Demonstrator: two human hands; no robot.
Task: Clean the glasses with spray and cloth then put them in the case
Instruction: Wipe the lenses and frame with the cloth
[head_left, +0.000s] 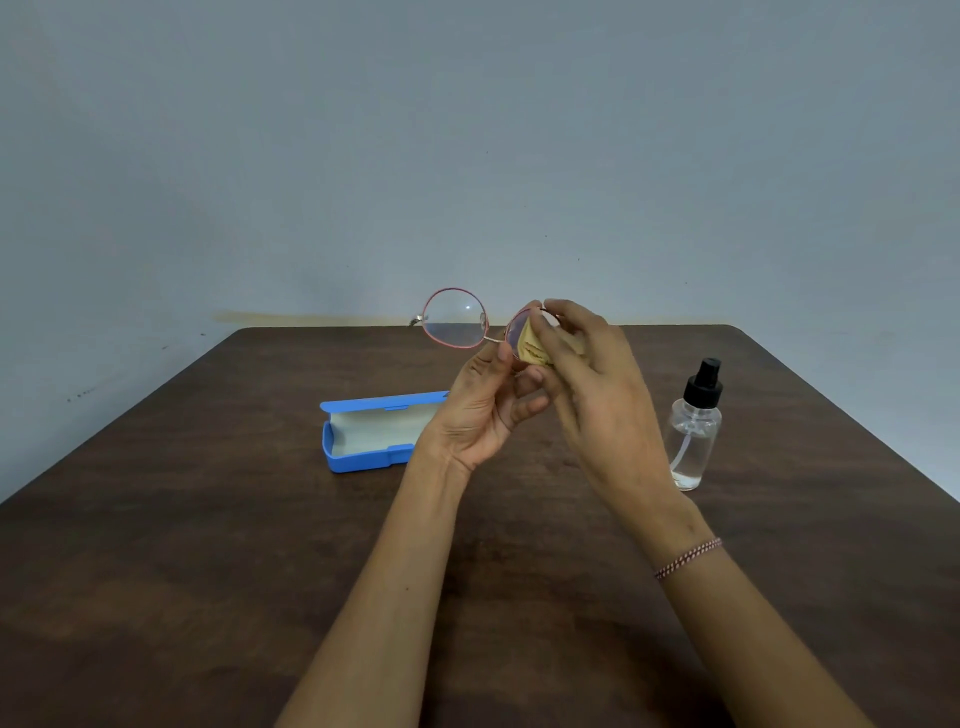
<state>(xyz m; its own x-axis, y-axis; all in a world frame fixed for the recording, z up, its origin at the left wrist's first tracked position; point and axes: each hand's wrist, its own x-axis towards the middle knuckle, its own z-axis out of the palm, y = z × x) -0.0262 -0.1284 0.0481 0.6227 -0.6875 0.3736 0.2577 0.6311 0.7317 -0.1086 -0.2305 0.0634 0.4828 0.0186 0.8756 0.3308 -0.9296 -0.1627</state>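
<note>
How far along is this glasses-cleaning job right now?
Spraying looks done: the clear spray bottle with black nozzle stands apart on the brown table. In hand: the left hand holds the red-rimmed round glasses near the bridge while the right hand presses a folded yellow cloth on one lens. Left: perhaps the other lens, then laying them in the open blue case.

Plain indoor room, dark wooden table (208, 571), bare grey wall (467, 130)

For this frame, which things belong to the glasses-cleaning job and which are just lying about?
Job: glasses in left hand; cloth pinched by right hand; spray bottle; open case.
Not part of it: table; bracelet on the right wrist.
</note>
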